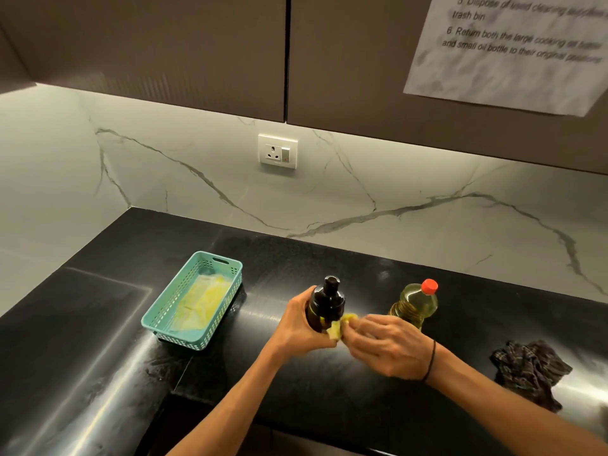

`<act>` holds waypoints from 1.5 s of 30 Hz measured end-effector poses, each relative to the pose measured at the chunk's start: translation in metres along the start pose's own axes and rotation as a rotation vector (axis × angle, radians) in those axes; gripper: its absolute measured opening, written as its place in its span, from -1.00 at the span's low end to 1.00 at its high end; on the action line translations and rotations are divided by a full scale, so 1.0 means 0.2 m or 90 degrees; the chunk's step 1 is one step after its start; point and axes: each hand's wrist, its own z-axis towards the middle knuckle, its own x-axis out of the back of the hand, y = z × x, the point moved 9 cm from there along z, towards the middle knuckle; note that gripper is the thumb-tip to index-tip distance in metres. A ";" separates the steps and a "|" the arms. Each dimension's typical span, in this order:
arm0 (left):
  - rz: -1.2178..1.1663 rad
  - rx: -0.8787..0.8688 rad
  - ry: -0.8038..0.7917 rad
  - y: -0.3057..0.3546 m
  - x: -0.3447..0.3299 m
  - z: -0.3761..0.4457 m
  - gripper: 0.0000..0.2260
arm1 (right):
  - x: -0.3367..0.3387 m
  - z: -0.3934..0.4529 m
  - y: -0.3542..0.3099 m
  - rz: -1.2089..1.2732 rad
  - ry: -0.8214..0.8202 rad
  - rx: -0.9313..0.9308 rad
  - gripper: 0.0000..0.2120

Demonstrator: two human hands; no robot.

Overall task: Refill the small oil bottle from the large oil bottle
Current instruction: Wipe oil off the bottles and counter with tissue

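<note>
Small oil bottle (324, 306), dark glass with a black pump-style cap, sits at the lower centre of the frame, lifted or tilted just off the black polished stone tabletop (296, 383). The left hand (297, 327) wraps round its body from the left side, fingers curled behind the glass, seemingly to steady it while the other hand works. The right hand (385, 347) comes in from the right and pinches a small oil-yellowed wad of tissue (340, 325) against the bottle's lower right flank, thumb and fingertips pressed together on it. This looks like wiping drips off the outside, which suggests the pouring is already done; the cap being on supports that reading.

Just right of the small bottle and behind the right hand stands the large clear plastic oil bottle (416, 304), full of yellow oil, upright with its red cap closed, parked near but out of the way. Left of centre, a teal perforated plastic basket (200, 268) holds oil-stained paper, probably spent wipes. At the lower right edge lies a crumpled dark checked cloth (529, 370), well apart from both hands.
</note>
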 end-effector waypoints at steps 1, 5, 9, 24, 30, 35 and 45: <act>0.007 0.004 0.004 0.00 0.02 0.00 -0.51 | 0.02 -0.02 0.06 0.030 0.030 -0.091 -0.84; 0.016 0.007 -0.010 0.03 0.01 -0.02 -0.46 | 0.06 -0.11 0.21 0.274 0.246 -0.507 -0.83; 0.001 0.001 0.025 0.06 0.01 -0.03 -0.35 | -0.01 -0.11 0.17 0.493 0.362 -0.741 -0.91; -0.048 -0.005 0.028 0.09 0.03 -0.01 -0.22 | -0.17 -0.12 0.21 0.806 0.455 -1.020 -0.85; -0.057 0.009 0.033 0.07 0.08 0.00 -0.25 | -0.19 -0.10 0.15 0.867 0.394 -0.934 -0.66; -0.049 0.028 0.012 0.07 0.06 0.05 -0.26 | -0.11 -0.10 0.23 0.633 0.436 -0.904 -0.83; -0.044 0.032 -0.092 0.11 0.02 0.09 -0.16 | -0.24 -0.10 0.30 0.745 0.562 -1.039 -0.88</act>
